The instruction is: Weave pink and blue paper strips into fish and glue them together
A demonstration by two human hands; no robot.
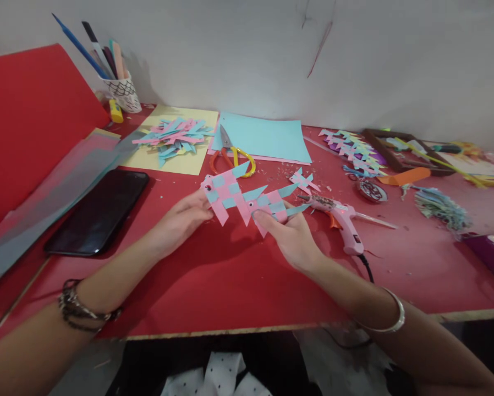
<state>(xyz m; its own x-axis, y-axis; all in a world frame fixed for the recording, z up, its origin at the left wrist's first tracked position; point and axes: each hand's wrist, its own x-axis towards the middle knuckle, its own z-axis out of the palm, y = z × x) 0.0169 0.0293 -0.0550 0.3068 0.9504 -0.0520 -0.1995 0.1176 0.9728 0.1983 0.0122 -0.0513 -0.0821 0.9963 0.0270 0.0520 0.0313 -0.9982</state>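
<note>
Two woven paper fish in pink and light blue, each with a small eye, are held side by side above the red table. The left paper fish (229, 190) is gripped at its head end by my left hand (185, 220), whose fingertips go partly behind it. My right hand (290, 234) pinches the right paper fish (274, 204), thumb in front and fingers hidden behind. The head of the right fish meets the tail of the left one; whether they are joined I cannot tell. A smaller paper fish (303, 180) lies just behind my right hand.
A pink glue gun (344, 217) with a cord lies right of my right hand. Scissors (230, 154) rest behind the fish, near blue paper sheets (263, 135) and a strip pile (181, 135). A black phone (100, 212) and pen cup (125, 94) are left.
</note>
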